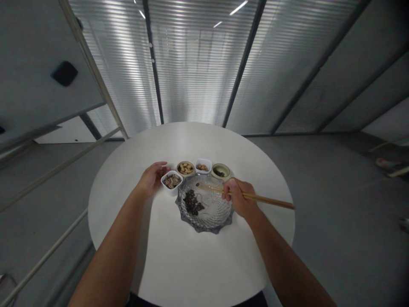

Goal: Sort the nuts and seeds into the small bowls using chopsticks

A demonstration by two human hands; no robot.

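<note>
My right hand [241, 197] grips a pair of wooden chopsticks [270, 201]. Their tips reach over a clear, scalloped glass dish [207, 228], with one small dark piece [197, 184] at the tips; whether it is pinched I cannot tell. A pile of small dark pieces [192, 203] lies in the dish's left part. My left hand [151, 179] rests beside a square white bowl [173, 191] of striped seeds [171, 181], fingers stretched behind its far left side. Whether they touch the bowl is unclear.
Behind the dish stand a round bowl of tan nuts [185, 169], a white square bowl [207, 162] of brown nuts, and a round beige bowl [225, 169] with some dark pieces. All sit on a round white table [194, 264]. Blinds [191, 85] cover windows beyond.
</note>
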